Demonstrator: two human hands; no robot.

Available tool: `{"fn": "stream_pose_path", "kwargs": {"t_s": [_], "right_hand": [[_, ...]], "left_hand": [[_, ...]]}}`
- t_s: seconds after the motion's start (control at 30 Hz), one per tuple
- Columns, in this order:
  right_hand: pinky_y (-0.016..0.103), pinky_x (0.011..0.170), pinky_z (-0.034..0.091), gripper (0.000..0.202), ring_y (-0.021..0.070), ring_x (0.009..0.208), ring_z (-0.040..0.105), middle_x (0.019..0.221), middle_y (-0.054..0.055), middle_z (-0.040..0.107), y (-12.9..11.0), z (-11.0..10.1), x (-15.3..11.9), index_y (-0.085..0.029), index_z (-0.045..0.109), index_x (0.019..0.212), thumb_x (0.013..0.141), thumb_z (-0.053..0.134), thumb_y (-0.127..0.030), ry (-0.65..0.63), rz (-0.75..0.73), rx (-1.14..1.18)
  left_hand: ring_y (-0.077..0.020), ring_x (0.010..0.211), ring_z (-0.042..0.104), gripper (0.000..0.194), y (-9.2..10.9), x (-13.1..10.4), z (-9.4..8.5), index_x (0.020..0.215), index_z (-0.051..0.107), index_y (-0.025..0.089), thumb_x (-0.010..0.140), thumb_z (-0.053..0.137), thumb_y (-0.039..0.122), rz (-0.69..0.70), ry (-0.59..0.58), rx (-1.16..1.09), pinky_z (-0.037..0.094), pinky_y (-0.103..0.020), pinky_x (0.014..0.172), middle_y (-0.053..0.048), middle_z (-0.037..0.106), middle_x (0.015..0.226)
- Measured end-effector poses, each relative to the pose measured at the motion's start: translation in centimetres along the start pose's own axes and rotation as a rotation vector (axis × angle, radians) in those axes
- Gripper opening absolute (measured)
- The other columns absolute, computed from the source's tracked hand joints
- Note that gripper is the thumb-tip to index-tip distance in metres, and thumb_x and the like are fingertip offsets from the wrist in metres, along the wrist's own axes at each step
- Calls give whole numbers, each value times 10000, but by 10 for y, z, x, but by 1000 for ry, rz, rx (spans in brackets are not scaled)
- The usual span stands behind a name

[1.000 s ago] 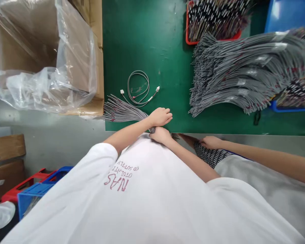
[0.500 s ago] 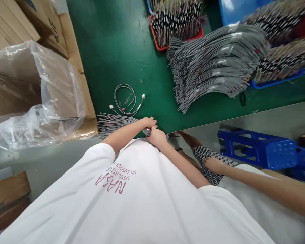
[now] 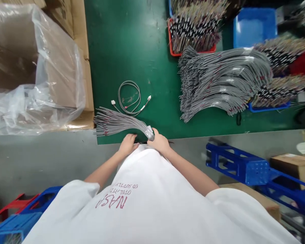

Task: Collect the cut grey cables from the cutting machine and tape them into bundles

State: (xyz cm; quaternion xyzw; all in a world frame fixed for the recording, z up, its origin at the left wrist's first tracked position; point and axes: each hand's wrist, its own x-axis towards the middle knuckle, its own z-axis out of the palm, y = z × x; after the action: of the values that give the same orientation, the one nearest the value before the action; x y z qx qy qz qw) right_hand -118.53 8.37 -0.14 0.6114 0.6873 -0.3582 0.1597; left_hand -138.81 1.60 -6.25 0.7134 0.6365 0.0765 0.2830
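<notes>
My right hand point(image 3: 159, 141) is closed round the taped end of a bundle of grey cables point(image 3: 119, 122) at the table's front edge. Clear tape wraps the bundle just beside my fingers, and its loose ends fan out to the left on the green tabletop. My left hand point(image 3: 128, 145) is off the bundle, at the table edge below it, thumb and fingers apart with nothing in them. Just behind the bundle lies a single coiled grey cable point(image 3: 130, 98) with white connectors on its ends.
A carton point(image 3: 88, 84) lined with a clear plastic bag point(image 3: 63, 74) stands on the left. Taped grey cable bundles point(image 3: 218, 81) lie to the right. Around them are a red tray point(image 3: 171, 44) of wires and a blue tray point(image 3: 255, 27). Blue stools point(image 3: 256, 171) stand below.
My left hand has let go of the cable bundle and moved down and left to the table edge. My right hand still holds the bundle. The other person at the right is out of view.
</notes>
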Motion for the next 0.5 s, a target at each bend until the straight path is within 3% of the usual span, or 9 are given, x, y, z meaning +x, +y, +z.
{"fn": "stream_pose_path", "kwargs": {"t_s": [0.1,0.17,0.23,0.3,0.37,0.5], "right_hand": [[341,763,476,737,304,956,678,1083,89,715,1,0,4,-259,358,1433,765,632,-405,-4,-20,24],[332,774,483,686,283,980,671,1117,67,708,0,1,6,-276,399,1404,770,630,-401,-2,-22,57],[321,786,488,626,260,993,664,1142,52,700,-2,0,9,-278,451,1363,774,628,-395,10,-17,81],[313,801,489,595,242,998,654,1158,43,692,-3,-1,11,-272,498,1322,758,644,-393,27,-26,101],[306,789,491,548,228,955,655,1106,43,706,-2,-3,15,-247,555,1267,747,645,-395,22,-46,126],[286,660,482,396,202,713,644,754,39,711,2,-5,21,-151,663,1060,768,584,-407,-82,-46,180]], "left_hand": [[-349,1339,391,669,13,25,51,1356,418,72,835,553,470,16,43,-122,314,-508,1099,-227,485,1377],[-338,1374,353,656,20,55,77,1389,384,73,868,503,453,8,66,-218,256,-514,1135,-225,461,1410],[-323,1361,378,581,21,76,89,1369,419,96,887,475,417,-3,83,-311,247,-505,1140,-206,490,1393],[-325,1317,429,522,19,81,91,1307,487,106,875,498,400,-21,95,-388,270,-502,1125,-199,545,1325],[-326,1269,470,502,17,72,86,1246,537,112,836,557,401,-37,101,-449,304,-489,1106,-192,580,1251],[-274,1182,528,501,12,41,66,1203,565,176,749,640,373,-78,86,-548,398,-413,1035,-144,518,1289]]}}
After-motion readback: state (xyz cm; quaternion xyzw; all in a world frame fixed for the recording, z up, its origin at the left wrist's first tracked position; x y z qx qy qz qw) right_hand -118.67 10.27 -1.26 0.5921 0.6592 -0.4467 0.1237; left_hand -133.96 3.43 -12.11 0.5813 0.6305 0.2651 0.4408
